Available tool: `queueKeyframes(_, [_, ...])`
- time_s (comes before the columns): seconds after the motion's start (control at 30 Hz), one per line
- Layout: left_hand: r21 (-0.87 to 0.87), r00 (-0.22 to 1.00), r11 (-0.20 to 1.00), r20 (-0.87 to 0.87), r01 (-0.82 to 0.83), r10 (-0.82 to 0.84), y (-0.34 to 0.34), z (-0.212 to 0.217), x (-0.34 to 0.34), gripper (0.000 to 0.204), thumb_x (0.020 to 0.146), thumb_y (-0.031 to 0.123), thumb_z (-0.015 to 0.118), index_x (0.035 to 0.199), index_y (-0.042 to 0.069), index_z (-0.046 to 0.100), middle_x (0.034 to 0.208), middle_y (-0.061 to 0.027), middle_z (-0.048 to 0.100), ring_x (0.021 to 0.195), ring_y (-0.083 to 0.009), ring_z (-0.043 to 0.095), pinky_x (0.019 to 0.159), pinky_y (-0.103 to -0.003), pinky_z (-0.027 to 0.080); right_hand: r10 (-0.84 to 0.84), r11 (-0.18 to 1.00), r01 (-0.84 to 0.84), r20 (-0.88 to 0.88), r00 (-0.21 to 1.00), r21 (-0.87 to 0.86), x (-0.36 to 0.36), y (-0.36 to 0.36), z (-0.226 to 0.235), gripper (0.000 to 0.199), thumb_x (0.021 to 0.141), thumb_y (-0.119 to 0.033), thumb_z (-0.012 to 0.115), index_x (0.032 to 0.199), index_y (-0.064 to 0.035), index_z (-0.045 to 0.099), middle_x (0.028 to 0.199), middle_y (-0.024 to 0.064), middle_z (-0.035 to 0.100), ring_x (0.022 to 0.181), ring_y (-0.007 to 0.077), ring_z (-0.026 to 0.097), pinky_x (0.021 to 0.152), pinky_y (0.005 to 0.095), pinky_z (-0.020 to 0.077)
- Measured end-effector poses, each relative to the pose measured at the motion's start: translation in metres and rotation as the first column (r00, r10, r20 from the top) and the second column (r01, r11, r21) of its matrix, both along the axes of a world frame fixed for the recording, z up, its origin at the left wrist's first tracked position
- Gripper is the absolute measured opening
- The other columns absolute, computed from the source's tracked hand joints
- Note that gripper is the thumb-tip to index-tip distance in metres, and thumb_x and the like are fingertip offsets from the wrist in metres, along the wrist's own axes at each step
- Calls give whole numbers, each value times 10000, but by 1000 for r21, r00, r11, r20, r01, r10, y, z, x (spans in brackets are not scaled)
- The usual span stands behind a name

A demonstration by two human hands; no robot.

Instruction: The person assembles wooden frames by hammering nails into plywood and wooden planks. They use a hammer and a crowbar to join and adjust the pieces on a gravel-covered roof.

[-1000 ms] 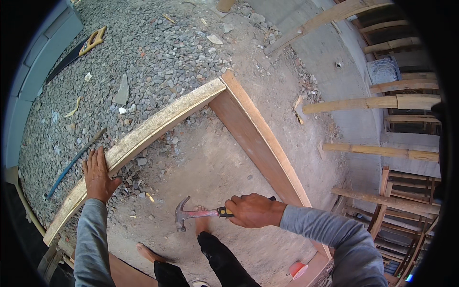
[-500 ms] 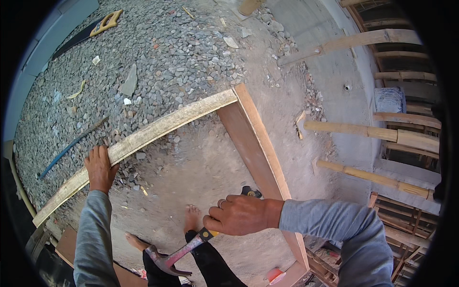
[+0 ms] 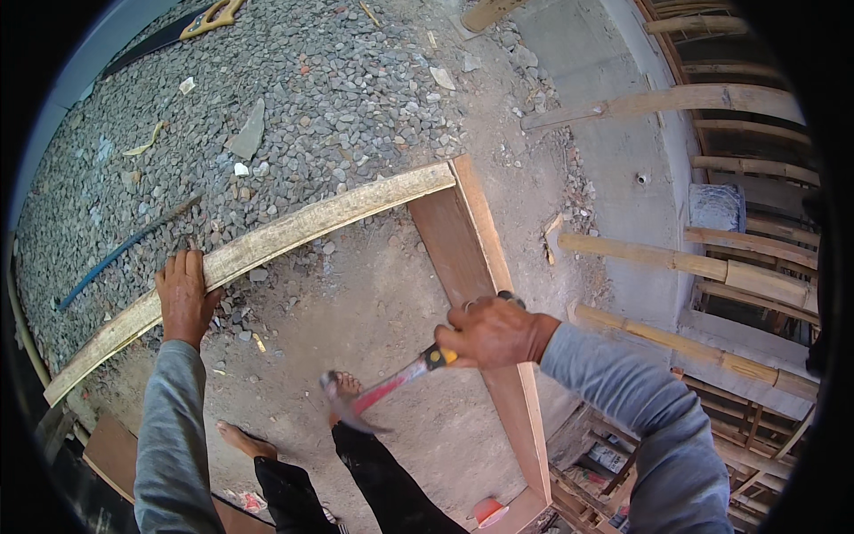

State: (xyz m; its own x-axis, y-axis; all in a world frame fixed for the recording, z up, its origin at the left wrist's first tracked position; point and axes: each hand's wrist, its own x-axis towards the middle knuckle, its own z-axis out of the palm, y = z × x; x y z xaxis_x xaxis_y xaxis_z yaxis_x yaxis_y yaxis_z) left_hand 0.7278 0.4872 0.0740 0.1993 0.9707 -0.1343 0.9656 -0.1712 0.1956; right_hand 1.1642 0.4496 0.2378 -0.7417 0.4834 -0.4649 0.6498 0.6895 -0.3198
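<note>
The left hand (image 3: 184, 298) clasps the wooden beam (image 3: 329, 215), presumably steadying it, while the right hand (image 3: 494, 331) clenches the hammer (image 3: 393, 384) near its handle's end, likely for swing

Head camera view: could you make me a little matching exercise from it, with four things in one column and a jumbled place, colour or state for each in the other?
Things:
1. Hammer
2. Handsaw
3. Left hand
4. Thin rod

Places, colours, states:
A. Holding the pale wooden bar
B. Mostly blue, lying on the gravel
C. Held in the right hand
D. Dark-bladed, near the picture's top left

Right pairs: 1-C, 2-D, 3-A, 4-B
</note>
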Motion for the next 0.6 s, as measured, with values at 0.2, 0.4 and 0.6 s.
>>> queueKeyframes(0.2, [-63, 999, 997, 1, -35, 35, 0, -2, 1, 746, 595, 142, 895, 1221, 54, 499, 1147, -123, 523, 1106, -329, 499, 938, -448, 363, -360, 932, 334, 454, 815, 140, 32, 31, 6, 346, 973, -356, 584, 985, -11, 566, 782, 188, 656, 655, 323, 690, 587, 436, 565])
queueKeyframes(0.4, [36, 1000, 999, -12, 9, -9, 0, -4, 1, 780, 587, 141, 898, 1242, 49, 484, 1204, -146, 522, 1139, -344, 496, 956, -456, 364, 24, 997, -23, 13, 1000, -75, 4, 5, 6, 373, 962, -438, 584, 1017, -73, 526, 792, 147, 621, 656, 303, 680, 577, 427, 563])
queueKeyframes(0.6, [-52, 997, 997, -59, -57, 54, -3, -6, -1, 776, 601, 150, 911, 1246, 58, 489, 1319, -160, 516, 1198, -339, 491, 1011, -459, 354, -369, 928, 343, 466, 804, 142, 45, 39, 2, 380, 966, -379, 597, 1015, -2, 576, 783, 181, 665, 682, 293, 704, 598, 426, 571])
